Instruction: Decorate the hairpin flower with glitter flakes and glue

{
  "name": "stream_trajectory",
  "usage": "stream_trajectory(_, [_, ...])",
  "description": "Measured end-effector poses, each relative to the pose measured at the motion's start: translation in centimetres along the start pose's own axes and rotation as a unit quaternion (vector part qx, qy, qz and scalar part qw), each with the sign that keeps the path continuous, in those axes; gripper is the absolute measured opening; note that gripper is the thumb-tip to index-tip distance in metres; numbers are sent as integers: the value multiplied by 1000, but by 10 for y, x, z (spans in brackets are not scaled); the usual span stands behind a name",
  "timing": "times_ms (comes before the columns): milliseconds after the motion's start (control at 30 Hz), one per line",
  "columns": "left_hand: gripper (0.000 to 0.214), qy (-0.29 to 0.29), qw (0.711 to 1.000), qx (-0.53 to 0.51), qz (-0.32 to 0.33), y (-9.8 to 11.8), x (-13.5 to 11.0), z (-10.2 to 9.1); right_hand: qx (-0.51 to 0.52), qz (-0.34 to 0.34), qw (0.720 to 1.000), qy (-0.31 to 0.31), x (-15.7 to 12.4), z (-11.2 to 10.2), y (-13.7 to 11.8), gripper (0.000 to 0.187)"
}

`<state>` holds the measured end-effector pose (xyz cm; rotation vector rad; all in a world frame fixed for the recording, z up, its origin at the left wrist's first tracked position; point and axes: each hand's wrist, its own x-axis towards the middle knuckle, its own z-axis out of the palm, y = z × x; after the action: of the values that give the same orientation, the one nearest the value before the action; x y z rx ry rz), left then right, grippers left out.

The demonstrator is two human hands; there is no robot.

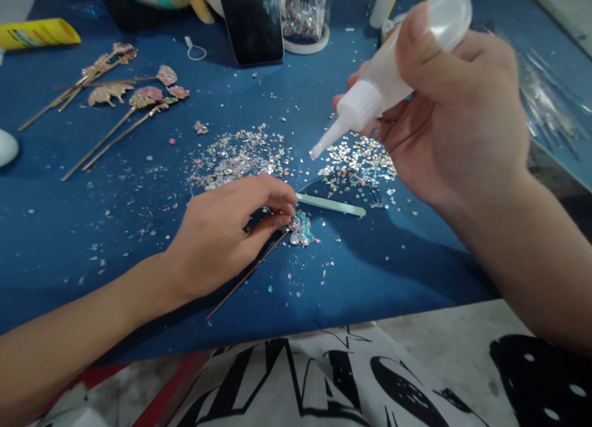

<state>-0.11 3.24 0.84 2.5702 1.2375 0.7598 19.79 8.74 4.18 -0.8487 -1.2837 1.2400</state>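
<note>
My right hand [467,106] is wrapped round a white squeeze glue bottle [386,75], tilted so its narrow nozzle points down and left above the table. My left hand [222,229] is closed in a pinch at the edge of a small glitter-covered ornament [301,228], which lies low over the table. A thin copper-coloured wire stem [245,279] runs from it toward the front edge. Just beyond the fingertips lies a pale green slim tool [333,205], perhaps tweezers. Two spreads of shiny sequin flakes, one left [240,155] and one right [356,161], cover the table behind.
Gold-stemmed flower and leaf ornaments [115,94] lie at the left, near a yellow tube [39,34]. A dark phone [252,23] stands at the back beside a clear bag of sequins [305,13]. Plastic-wrapped sticks [550,100] are at the right.
</note>
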Motion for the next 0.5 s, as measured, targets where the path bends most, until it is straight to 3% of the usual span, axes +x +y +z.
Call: stream_trajectory(500, [20, -4, 1000, -7, -4, 3, 1, 1, -47, -20, 999, -20, -2, 0, -3, 26])
